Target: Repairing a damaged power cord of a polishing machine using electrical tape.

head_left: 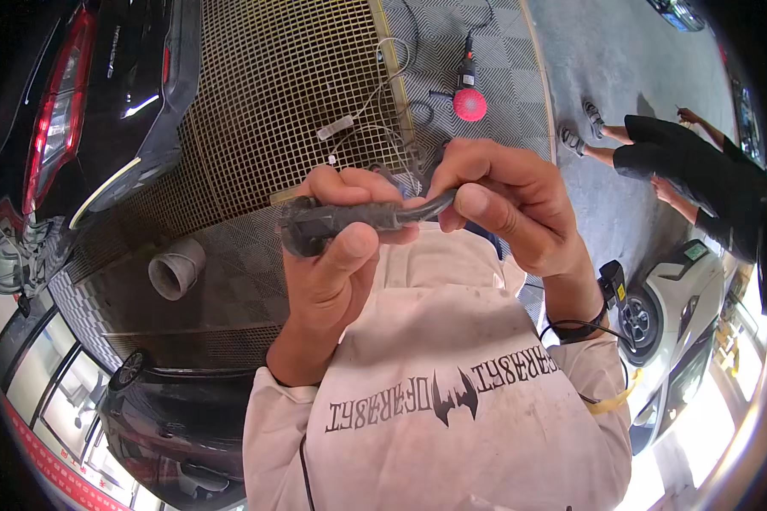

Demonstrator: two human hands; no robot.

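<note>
A dark, roughly cylindrical connector [341,220] is held level in mid-air, just in front of a pale apron [439,341], with its blocky end pointed left. It is pinched by the left hand [325,277] between the thumb below and the curled fingers above. The bent dark cable [426,209] at its other end is pinched by the right hand [516,209] between thumb and forefinger, the remaining fingers folded inward.

Open room is left ahead of the hands by a yellowish square-holed grating [273,77], which is bordered along its right edge by a yellow strip. Beyond that strip, ribbed grey tiles [516,51] are laid, then smooth concrete [605,60], where a second person in black [656,153] is seen, well apart. A power tool with a round, textured pink-red pad [470,105] is rested on the tiles, and a white power strip [335,128] is set on the grating among pale cables. The left side is closed off by a glossy black car [123,94], near which a grey bucket [177,268] is tipped. Both forearms are raised from the lower edge, elbows bent, and the right wrist is circled by a dark band [581,330].
</note>
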